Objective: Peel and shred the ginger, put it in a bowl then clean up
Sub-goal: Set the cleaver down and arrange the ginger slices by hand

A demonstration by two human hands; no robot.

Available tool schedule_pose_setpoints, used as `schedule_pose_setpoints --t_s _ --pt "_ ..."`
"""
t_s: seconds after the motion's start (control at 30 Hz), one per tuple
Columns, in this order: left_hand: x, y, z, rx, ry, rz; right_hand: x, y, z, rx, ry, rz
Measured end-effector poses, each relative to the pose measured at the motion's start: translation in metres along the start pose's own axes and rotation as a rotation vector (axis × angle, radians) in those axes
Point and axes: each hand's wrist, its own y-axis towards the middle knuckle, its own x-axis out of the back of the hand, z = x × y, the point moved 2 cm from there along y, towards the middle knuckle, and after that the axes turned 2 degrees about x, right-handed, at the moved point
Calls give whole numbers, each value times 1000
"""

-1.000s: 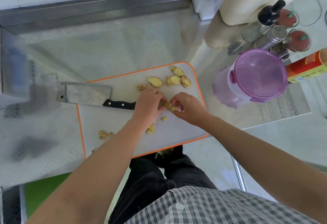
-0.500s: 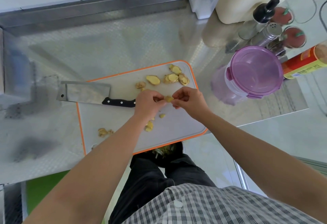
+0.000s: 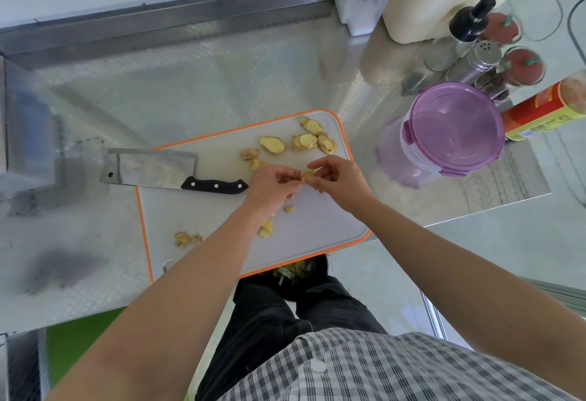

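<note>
The left hand point(image 3: 272, 185) and the right hand point(image 3: 341, 180) meet fingertip to fingertip. Both pinch one small ginger piece point(image 3: 307, 175), held just above the cutting board point(image 3: 317, 242). The grip suits picking skin off with the nails, so peeling seems to be the step in hand. Beside and below the left wrist lie small scraps point(image 3: 265, 230), likely left where they dropped. Just beyond both hands, at the board's far corner, rest the ginger slices point(image 3: 303, 142), kept apart from the scraps. The cleaver point(image 3: 152, 168) lies left of the left hand, its handle end just beside it, ready for shredding. Right of the right hand, on the desk point(image 3: 190, 83), stands a purple-lidded container point(image 3: 453, 128).
</note>
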Motion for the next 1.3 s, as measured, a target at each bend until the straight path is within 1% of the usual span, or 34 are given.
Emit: schedule_pose_setpoints --t_s 0.13,0.23,0.37,0.53,0.6,0.63,0.7,0.77,0.83,0.9,1.0,1.1,1.2,1.23,1.3 --pt "-2 -2 -7 27 -121 11 0 0 1 -3 56 -14" --pt "-2 -1 -7 29 -159 20 2 0 2 2 13 -27" --pt "-2 1 -6 15 -193 27 4 2 4 3 80 -26" --pt "-5 3 -6 37 -188 44 9 8 3 -24 17 51" --pt "-7 5 -5 25 -190 -14 10 14 2 -36 -2 18" --pt "-7 7 -4 5 -149 -71 11 18 1 -43 -15 -34" --pt "-3 10 -2 -64 67 -185 12 28 0 -55 -72 -145" --pt "3 10 -2 -143 321 -229 8 35 2 -32 -146 -167" --pt "9 8 -3 -195 474 -258 1 39 5 20 -237 -168" --pt "13 7 -3 -227 551 -295 -4 39 7 56 -342 -201" --pt "19 7 -2 -269 604 -316 -6 37 5 91 -501 -265" --pt "29 4 2 -321 682 -352 -6 32 4 157 -509 -310" --pt "44 -6 8 -412 725 -433 -12 23 9 300 -411 -273" --pt "48 -11 10 -442 753 -439 -15 20 10 333 -393 -226" --pt "56 -22 18 -489 821 -424 -26 12 12 378 -439 -104"
